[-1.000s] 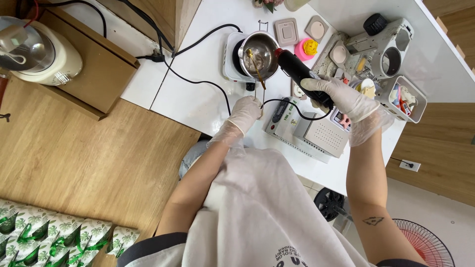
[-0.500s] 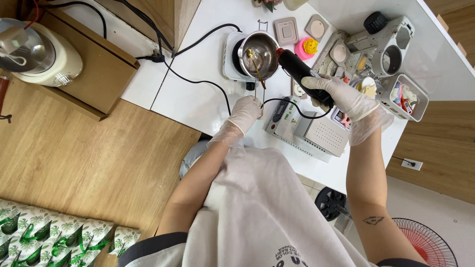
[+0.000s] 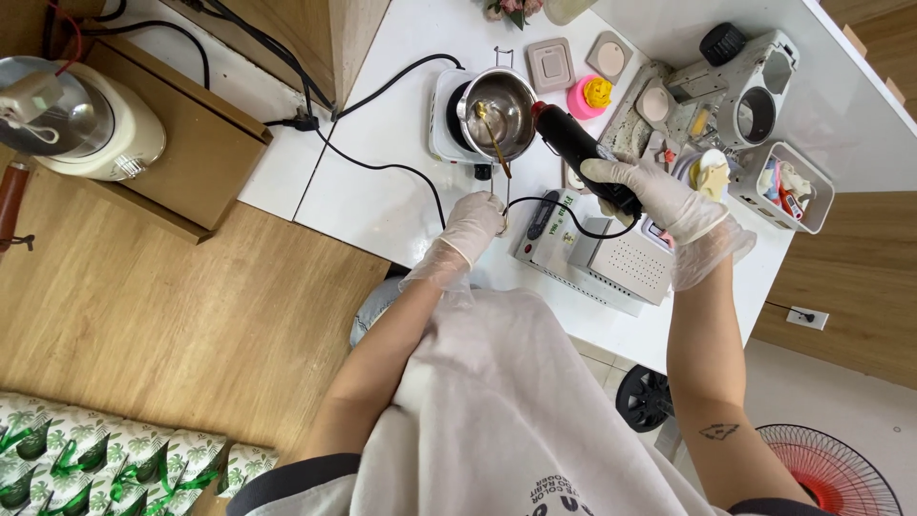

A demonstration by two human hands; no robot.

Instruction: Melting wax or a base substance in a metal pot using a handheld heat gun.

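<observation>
Head view: my left hand (image 3: 475,222) has its grip pinched on the wire handle of the steel pot (image 3: 499,103) on the small hotplate (image 3: 447,115), right hand (image 3: 659,196) clamped round the black heat gun (image 3: 578,151) aimed at it; contents unpoured, moulds (image 3: 600,93) waiting on the surface (image 3: 382,182).

Black heat gun (image 3: 579,153) upper centre, nozzle at rim of steel pot (image 3: 500,101) on white hotplate (image 3: 445,117); wire handle (image 3: 500,191) reaching down

- Heat gun (image 3: 578,153): black.
- Small pot (image 3: 501,101): shiny silver.
- Table (image 3: 382,191): white.
- Mould (image 3: 592,94), upper centre: pink, yellow inside.
- Bags (image 3: 95,459), lower left: green leaf pattern.
</observation>
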